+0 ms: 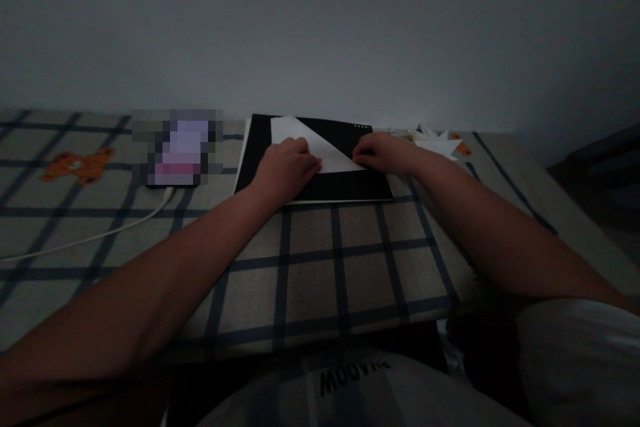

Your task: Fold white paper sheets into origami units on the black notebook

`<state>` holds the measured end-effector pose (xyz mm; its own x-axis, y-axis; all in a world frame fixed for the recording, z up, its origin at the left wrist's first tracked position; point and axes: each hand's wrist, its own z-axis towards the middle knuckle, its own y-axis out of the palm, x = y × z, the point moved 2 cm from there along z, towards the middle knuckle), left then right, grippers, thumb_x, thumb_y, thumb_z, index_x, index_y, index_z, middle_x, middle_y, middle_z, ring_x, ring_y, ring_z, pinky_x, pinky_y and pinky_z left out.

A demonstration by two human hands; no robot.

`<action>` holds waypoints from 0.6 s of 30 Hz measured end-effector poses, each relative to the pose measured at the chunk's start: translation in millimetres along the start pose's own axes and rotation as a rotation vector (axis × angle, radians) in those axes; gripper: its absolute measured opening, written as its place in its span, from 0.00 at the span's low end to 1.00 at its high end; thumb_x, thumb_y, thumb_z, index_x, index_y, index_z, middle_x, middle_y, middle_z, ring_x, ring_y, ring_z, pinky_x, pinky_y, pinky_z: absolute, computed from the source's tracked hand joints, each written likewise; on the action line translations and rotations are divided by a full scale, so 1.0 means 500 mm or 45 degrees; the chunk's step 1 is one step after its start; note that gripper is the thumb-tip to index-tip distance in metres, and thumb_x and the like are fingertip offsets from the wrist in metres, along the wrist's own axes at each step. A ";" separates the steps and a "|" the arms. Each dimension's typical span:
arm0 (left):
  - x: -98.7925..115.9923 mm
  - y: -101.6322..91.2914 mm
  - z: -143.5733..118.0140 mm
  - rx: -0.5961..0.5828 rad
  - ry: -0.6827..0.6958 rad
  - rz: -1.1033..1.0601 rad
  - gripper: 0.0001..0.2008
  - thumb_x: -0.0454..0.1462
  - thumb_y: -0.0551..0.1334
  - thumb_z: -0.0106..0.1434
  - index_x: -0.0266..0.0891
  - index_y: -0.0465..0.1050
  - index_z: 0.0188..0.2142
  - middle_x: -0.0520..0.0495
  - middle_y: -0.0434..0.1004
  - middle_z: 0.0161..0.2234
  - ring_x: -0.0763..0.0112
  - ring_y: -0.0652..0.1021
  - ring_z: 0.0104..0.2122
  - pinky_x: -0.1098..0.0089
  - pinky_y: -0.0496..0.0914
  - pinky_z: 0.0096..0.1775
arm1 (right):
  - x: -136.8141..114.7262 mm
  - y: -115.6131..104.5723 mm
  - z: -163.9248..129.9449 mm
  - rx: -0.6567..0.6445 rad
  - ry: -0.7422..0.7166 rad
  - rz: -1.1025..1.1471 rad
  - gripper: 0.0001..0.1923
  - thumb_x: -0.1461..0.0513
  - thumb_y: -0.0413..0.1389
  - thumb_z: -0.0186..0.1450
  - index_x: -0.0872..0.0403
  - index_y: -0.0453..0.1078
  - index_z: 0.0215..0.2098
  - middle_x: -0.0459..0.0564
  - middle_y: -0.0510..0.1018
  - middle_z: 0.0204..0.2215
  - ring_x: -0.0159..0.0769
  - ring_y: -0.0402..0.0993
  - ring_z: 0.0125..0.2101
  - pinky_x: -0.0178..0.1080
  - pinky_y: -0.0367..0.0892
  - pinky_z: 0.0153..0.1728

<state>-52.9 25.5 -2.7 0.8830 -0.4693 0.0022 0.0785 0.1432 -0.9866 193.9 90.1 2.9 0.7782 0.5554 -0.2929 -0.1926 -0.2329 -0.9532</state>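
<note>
A white sheet of paper point(320, 145), folded into a triangle, lies on a black board point(345, 183) near the far edge of the checked cloth. My left hand point(285, 165) presses flat on the paper's left part, fingers curled onto it. My right hand point(383, 151) rests at the paper's right corner, fingertips touching its edge. Both forearms stretch forward over the cloth. The light is dim.
A checked cloth point(320, 267) covers the surface. A blurred-out device point(177, 147) with a white cable point(100, 233) lies left of the board. An orange bear print point(77, 165) is at far left. White folded paper shapes point(437, 142) sit right of the board. A plain wall stands behind.
</note>
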 end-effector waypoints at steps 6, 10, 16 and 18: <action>0.000 0.004 0.000 0.007 0.009 -0.031 0.22 0.43 0.53 0.81 0.39 0.87 0.48 0.36 0.82 0.51 0.50 0.79 0.50 0.56 0.68 0.43 | 0.006 -0.008 0.017 0.004 -0.080 0.002 0.12 0.61 0.59 0.72 0.52 0.87 0.43 0.54 0.88 0.43 0.43 0.80 0.41 0.45 0.73 0.47; 0.001 0.004 -0.003 0.011 -0.002 -0.034 0.22 0.43 0.54 0.82 0.39 0.87 0.48 0.36 0.82 0.51 0.51 0.79 0.50 0.56 0.67 0.44 | 0.009 -0.011 0.008 0.021 -0.073 0.039 0.12 0.59 0.59 0.72 0.52 0.86 0.43 0.53 0.87 0.42 0.42 0.79 0.39 0.43 0.71 0.43; 0.004 -0.001 -0.003 0.000 0.002 -0.019 0.22 0.43 0.54 0.82 0.39 0.87 0.48 0.37 0.81 0.51 0.51 0.79 0.51 0.57 0.67 0.44 | 0.011 -0.004 0.002 -0.032 -0.121 0.046 0.12 0.59 0.59 0.72 0.51 0.86 0.44 0.53 0.87 0.43 0.42 0.79 0.40 0.42 0.71 0.43; 0.004 -0.002 -0.002 -0.003 0.001 -0.016 0.22 0.43 0.54 0.82 0.39 0.87 0.48 0.37 0.81 0.51 0.51 0.79 0.50 0.57 0.67 0.44 | 0.010 -0.002 0.008 -0.035 -0.130 0.032 0.12 0.59 0.59 0.72 0.51 0.86 0.44 0.53 0.87 0.43 0.42 0.80 0.40 0.43 0.71 0.44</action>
<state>-51.7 23.5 -2.0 0.8818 -0.4714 0.0147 0.0888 0.1352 -0.9868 195.5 96.5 2.4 0.7083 0.6274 -0.3237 -0.1935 -0.2685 -0.9436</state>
